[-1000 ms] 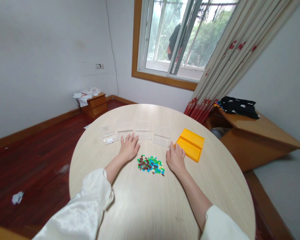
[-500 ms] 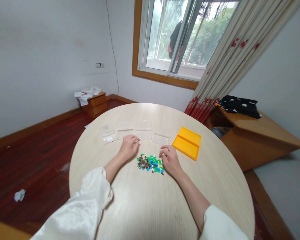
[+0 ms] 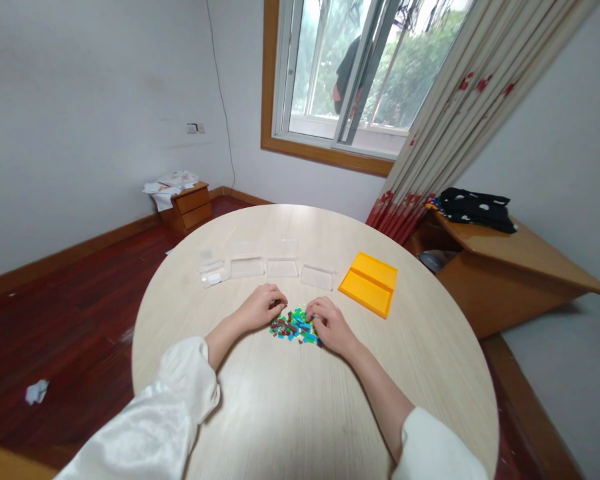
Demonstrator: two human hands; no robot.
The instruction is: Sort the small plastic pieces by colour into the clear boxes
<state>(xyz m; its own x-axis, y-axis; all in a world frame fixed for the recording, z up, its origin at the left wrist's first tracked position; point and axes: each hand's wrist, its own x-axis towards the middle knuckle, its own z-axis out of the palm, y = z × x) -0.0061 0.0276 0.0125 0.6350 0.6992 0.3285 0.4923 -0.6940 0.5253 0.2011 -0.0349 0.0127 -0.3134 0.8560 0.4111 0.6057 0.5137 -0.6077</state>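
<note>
A small heap of tiny coloured bricks (image 3: pixel 292 326), green, blue and brown, lies near the middle of the round pale wooden table (image 3: pixel 290 413). My left hand (image 3: pixel 263 306) rests at the heap's left edge with its fingers curled down onto the bricks. My right hand (image 3: pixel 327 323) sits at the heap's right edge, fingers bent and touching the pieces. What the fingertips pinch is too small to make out. Beyond the hands stands a row of several clear plastic boxes (image 3: pixel 281 268), and to their right an open yellow box (image 3: pixel 369 284).
A window (image 3: pixel 350 73) and a red-flowered curtain (image 3: pixel 450 120) are behind the table. A wooden desk (image 3: pixel 510 267) with dark cloth on it stands at the right. A small wooden cabinet (image 3: pixel 186 205) sits by the left wall. Crumpled paper (image 3: pixel 35 392) lies on the red floor.
Both hands drew back from the clear boxes and closed in on the brick heap from either side. Their fingers went from flat to curled.
</note>
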